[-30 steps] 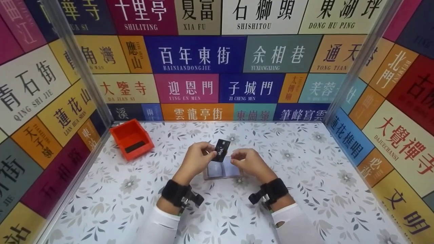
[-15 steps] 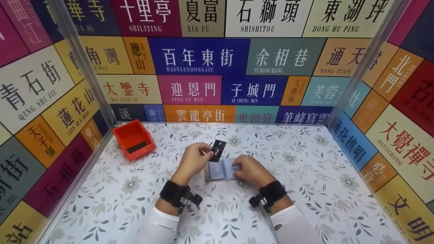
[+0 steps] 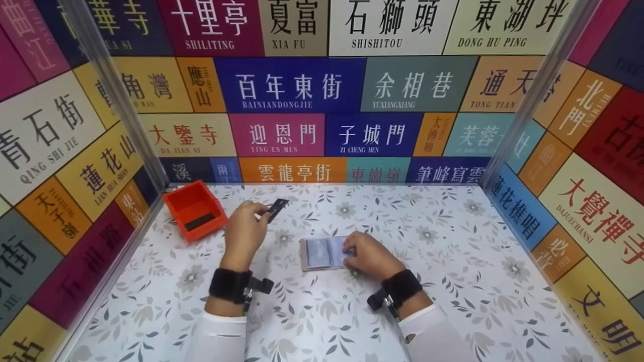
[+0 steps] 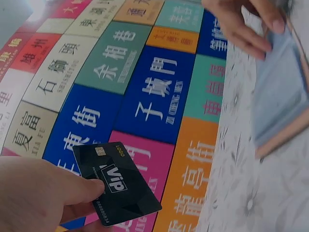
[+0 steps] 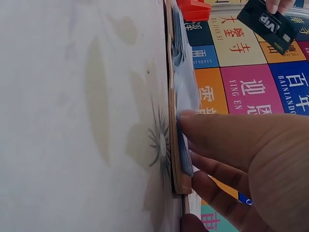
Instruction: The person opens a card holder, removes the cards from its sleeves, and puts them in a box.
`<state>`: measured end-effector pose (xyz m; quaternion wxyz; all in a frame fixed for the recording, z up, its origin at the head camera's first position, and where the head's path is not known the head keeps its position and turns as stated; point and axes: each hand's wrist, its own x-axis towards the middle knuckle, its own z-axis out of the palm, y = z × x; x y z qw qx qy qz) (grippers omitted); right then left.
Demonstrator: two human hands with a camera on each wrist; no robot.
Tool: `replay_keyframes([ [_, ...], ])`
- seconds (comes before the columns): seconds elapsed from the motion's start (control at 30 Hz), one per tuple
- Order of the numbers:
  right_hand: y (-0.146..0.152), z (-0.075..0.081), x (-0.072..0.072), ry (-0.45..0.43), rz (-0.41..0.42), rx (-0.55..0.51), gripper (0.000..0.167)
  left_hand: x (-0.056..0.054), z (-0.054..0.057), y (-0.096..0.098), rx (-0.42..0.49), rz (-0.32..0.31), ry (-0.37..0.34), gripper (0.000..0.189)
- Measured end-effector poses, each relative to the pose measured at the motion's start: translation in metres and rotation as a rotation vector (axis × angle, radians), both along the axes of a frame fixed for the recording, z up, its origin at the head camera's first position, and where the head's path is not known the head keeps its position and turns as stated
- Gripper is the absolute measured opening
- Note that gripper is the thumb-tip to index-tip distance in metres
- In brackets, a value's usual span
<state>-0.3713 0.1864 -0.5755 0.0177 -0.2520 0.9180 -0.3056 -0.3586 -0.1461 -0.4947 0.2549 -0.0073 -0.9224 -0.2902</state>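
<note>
My left hand pinches a black VIP card between thumb and fingers, raised between the red bin and the card holder. The card's printed face with chip and "Vip" lettering shows in the left wrist view. An open card holder with clear plastic sleeves and a tan cover lies on the table. At its right side, my right hand grips the sleeves with curled fingers. In the right wrist view, the thumb presses on the sleeve edges, and the other fingers curl at the far side.
A red plastic bin sits at the back left, tilted open toward me, with a black strip-like piece inside. The table has a floral cover. Printed sign panels wall the back and both sides.
My left hand has carried the card left, away from the card holder and closer to the red bin. The right hand has come down onto the holder's right page and stays there.
</note>
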Motion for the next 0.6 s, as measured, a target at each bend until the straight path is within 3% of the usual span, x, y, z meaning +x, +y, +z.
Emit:
replay_keyframes([
  [0.13, 0.000, 0.000, 0.001, -0.015, 0.001, -0.005, 0.026, -0.002, -0.001, -0.038, -0.069, 0.143, 0.066, 0.012],
  [0.27, -0.001, 0.000, 0.002, -0.029, 0.004, -0.018, 0.026, -0.003, -0.004, -0.073, -0.075, 0.268, 0.087, 0.016],
  [0.4, 0.000, 0.001, 0.002, -0.018, -0.008, -0.015, 0.026, -0.010, -0.009, -0.099, -0.089, 0.340, 0.041, 0.020],
  [0.6, 0.001, 0.002, 0.001, -0.040, -0.008, -0.005, 0.027, -0.018, -0.012, -0.125, -0.173, 0.368, -0.091, 0.023],
])
